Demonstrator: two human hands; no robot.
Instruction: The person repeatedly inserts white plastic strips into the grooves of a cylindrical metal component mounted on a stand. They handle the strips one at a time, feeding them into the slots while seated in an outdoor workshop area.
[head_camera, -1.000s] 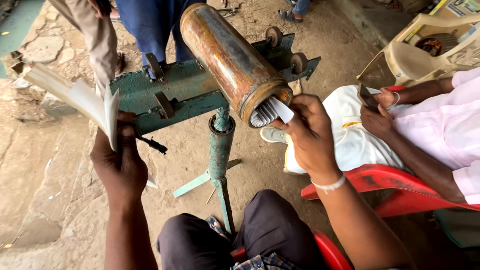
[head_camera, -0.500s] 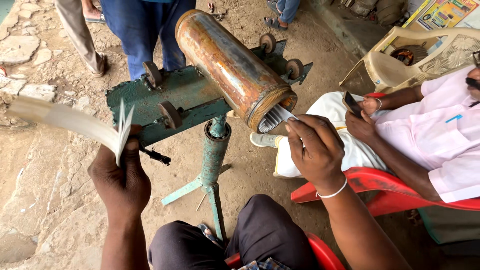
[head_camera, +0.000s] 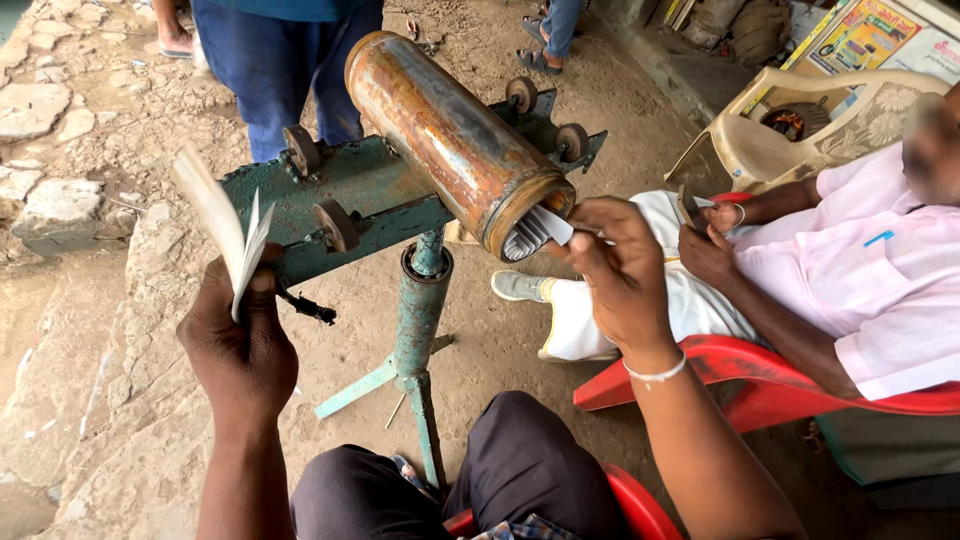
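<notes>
Your right hand (head_camera: 615, 275) was the nearer one: its grip was pinched on a white strip (head_camera: 552, 226) right at the open mouth of the rusty cylinder (head_camera: 450, 135). The cylinder's long axis ran away from this grip, up and to the left, and the strip pointed along it into the ring of white strips (head_camera: 525, 240) already inside. Your left hand (head_camera: 240, 340), well apart to the left of the green stand (head_camera: 420, 300), was clenched around a bundle of strips (head_camera: 222, 225), held upright above its grip
</notes>
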